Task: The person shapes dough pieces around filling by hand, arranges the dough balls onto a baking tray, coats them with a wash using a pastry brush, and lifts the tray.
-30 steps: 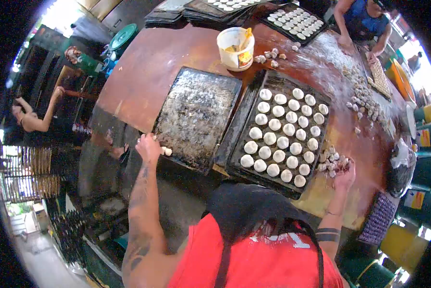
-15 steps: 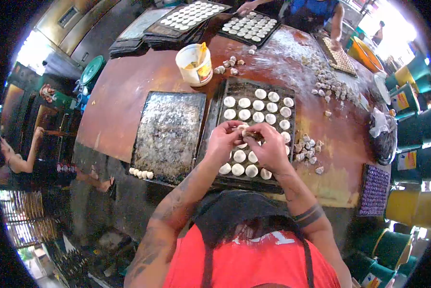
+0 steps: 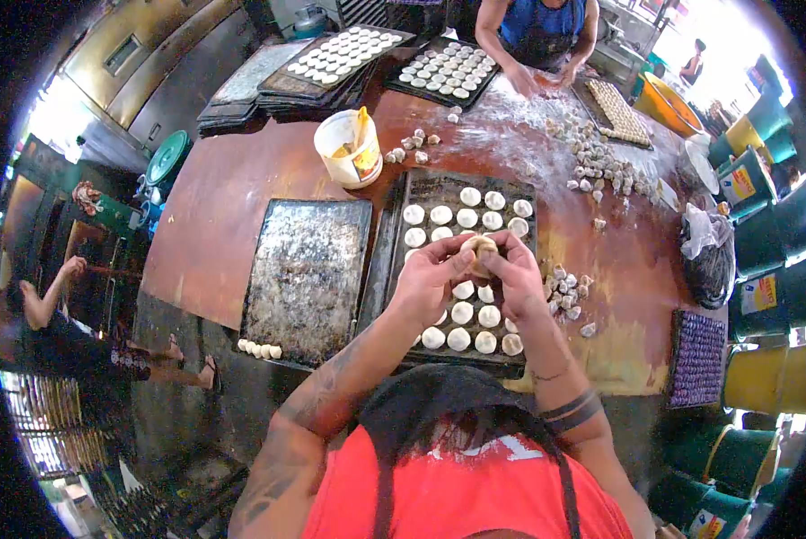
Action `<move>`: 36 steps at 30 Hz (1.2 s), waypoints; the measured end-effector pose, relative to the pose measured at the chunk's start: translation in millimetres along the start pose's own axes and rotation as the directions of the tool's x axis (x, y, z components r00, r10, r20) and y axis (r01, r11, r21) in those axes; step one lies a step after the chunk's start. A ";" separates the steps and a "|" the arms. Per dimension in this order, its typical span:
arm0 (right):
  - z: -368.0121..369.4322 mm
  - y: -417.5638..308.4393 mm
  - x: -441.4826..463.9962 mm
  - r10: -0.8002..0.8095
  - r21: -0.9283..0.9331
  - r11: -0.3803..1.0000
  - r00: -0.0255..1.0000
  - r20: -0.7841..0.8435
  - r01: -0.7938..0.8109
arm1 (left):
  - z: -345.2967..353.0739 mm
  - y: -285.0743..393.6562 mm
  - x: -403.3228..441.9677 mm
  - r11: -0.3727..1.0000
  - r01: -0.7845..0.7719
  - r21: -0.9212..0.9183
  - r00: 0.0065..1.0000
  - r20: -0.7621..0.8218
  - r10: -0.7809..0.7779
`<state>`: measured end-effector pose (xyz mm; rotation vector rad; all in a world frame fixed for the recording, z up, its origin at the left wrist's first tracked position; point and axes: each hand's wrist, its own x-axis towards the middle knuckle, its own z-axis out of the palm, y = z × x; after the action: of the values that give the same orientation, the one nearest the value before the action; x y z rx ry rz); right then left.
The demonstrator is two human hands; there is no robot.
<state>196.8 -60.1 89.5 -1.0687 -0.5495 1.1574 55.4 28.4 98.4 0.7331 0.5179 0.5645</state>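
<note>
Between the fingertips of both hands is a piece of dough point(image 3: 481, 243), pale and rounded, with its edges pinched by my thumbs. My left hand point(image 3: 431, 275) grips its left side, and my right hand point(image 3: 516, 274) holds the right. Both hands hover over a dark baking tray point(image 3: 401, 310) that bears rows of round white dough balls point(image 3: 461, 313); my hands hide some of them. Right of this tray lies a small heap of lumpy filling pieces point(image 3: 567, 292). To the left is a bare, worn metal tray point(image 3: 304, 269) with several small dough pieces point(image 3: 259, 349) at its lower-left corner.
A white bucket point(image 3: 340, 166) with an orange-handled tool stands behind the trays. Stacked trays point(image 3: 304, 94) and another dough-filled tray point(image 3: 389, 85) sit at the back. Across the floured table a co-worker's hands point(image 3: 537, 83) work. A purple-filled tray point(image 3: 697, 359) lies at right.
My hands have drawn up slightly and the dough between them now shows wider and more open. The co-worker's hands, apart before, are now close together on the floured table. The view has shifted a little.
</note>
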 end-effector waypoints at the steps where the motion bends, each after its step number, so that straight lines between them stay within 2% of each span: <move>1: 7.3 -1.0 -0.2 -0.034 0.004 0.999 0.997 -0.065 0.034 | 7.1 5.5 -0.1 0.998 0.026 -0.049 1.000 0.012 -0.025; 2: 19.2 -0.4 -1.8 -0.064 0.007 0.998 0.989 -0.131 0.065 | 9.5 10.1 1.5 0.977 -0.053 0.206 0.997 -0.035 0.061; 3: 30.2 -1.7 -3.5 -0.091 0.013 0.995 0.976 -0.198 0.095 | 9.9 15.8 4.0 0.885 -0.110 0.453 0.986 -0.059 0.153; 4: 39.5 -10.0 -4.0 -0.083 0.118 0.987 0.976 -0.203 0.108 | 9.8 19.6 6.7 0.725 -0.149 0.672 0.968 -0.052 0.247; 5: 35.2 -10.6 0.1 -0.213 -0.131 0.974 0.949 -0.233 0.186 | 9.0 16.5 6.5 0.667 -0.259 0.698 0.936 0.011 0.353; 6: 26.8 -11.5 4.8 -0.342 -0.376 0.894 0.913 -0.225 0.242 | 8.1 7.5 3.6 0.598 -0.365 0.714 0.888 0.074 0.454; 7: 25.8 -16.1 7.4 -0.459 -0.598 0.753 0.870 -0.181 0.273 | 8.2 -1.2 1.3 0.518 -0.461 0.721 0.827 0.136 0.546; 8: 30.2 -20.8 4.7 -0.581 -0.784 0.543 0.808 -0.093 0.301 | 10.0 -7.6 0.8 0.746 -0.377 0.549 0.899 0.025 0.437; 10: 30.4 -14.6 6.3 -0.631 -0.845 0.369 0.772 0.078 0.388 | 10.3 6.7 7.6 0.963 -0.127 0.236 0.982 -0.110 0.157; 11: 29.0 -10.1 7.3 -0.644 -0.860 0.277 0.748 0.164 0.427 | 7.7 15.6 13.2 0.998 0.011 0.055 0.991 -0.136 -0.003; 12: 20.1 -2.2 11.0 -0.601 -0.834 0.259 0.757 0.256 0.487 | -20.1 8.2 29.4 0.995 0.090 -0.041 0.994 -0.050 -0.092; 15: 23.9 -26.2 13.9 -0.568 -0.852 0.142 0.747 0.347 0.504 | -31.6 16.9 30.0 0.994 0.057 0.096 0.995 -0.091 -0.048; 16: 27.0 -29.8 16.5 -0.529 -0.819 0.216 0.769 0.359 0.531 | -27.4 15.6 25.0 0.992 0.034 0.124 0.998 -0.051 -0.028; 17: 30.1 -33.4 19.2 -0.489 -0.784 0.292 0.790 0.370 0.548 | -19.7 13.4 22.3 0.995 0.073 0.071 0.997 -0.001 -0.073; 19: 13.6 -28.7 39.3 -0.418 -0.639 0.375 0.738 0.529 0.671 | -7.2 6.5 22.6 0.987 0.159 -0.034 0.982 0.111 -0.154; 20: 10.6 -27.9 42.9 -0.401 -0.648 0.364 0.741 0.539 0.669 | -8.1 6.0 24.3 0.975 0.219 -0.040 0.971 0.111 -0.213; 23: -0.9 -2.4 49.1 -0.495 -0.668 0.475 0.801 0.336 0.573 | -16.6 -12.2 30.9 0.940 0.305 -0.149 0.952 0.043 -0.302; 24: 0.8 8.1 45.3 -0.462 -0.701 0.569 0.873 0.159 0.429 | -26.1 -22.3 35.7 0.944 0.296 -0.143 0.955 0.042 -0.293; 27: 8.2 33.2 37.6 -0.339 -0.693 0.659 0.938 0.075 0.293 | -33.0 -10.9 39.4 0.954 0.286 -0.090 0.946 -0.136 -0.296; 28: 4.3 44.4 40.9 -0.289 -0.641 0.737 0.957 -0.012 0.215 | -30.8 0.1 36.2 0.962 0.268 -0.054 0.933 -0.236 -0.273; 29: 0.5 55.6 44.1 -0.237 -0.574 0.807 0.966 -0.098 0.140 | -35.4 -5.7 39.4 0.966 0.199 0.164 0.949 -0.278 -0.148; 31: -2.6 52.8 56.8 0.051 -0.432 0.890 0.975 -0.217 -0.143 | -41.6 -20.5 43.1 0.820 0.071 0.569 0.952 -0.284 0.114; 32: -11.5 61.2 69.2 -0.005 -0.601 0.790 0.978 -0.208 -0.123 | -42.5 -27.7 43.7 0.774 0.002 0.633 0.952 -0.238 0.192; 33: -8.6 47.8 85.4 0.054 -0.638 0.755 0.984 -0.172 -0.152 | -56.9 -35.4 47.5 0.655 -0.059 0.753 0.960 -0.136 0.243; 35: -23.8 51.6 131.0 0.051 -0.737 0.657 0.985 -0.167 -0.159 | -64.6 -43.5 51.3 0.234 -0.192 0.953 0.843 0.038 0.537; 36: -21.9 50.4 151.2 -0.092 -0.772 0.631 0.981 -0.168 -0.073 | -64.0 -37.2 50.0 0.265 -0.183 0.947 0.862 0.024 0.507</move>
<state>244.9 71.9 11.1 -1.9065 -0.9438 0.7691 63.6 67.7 18.6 1.9800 0.9996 0.7938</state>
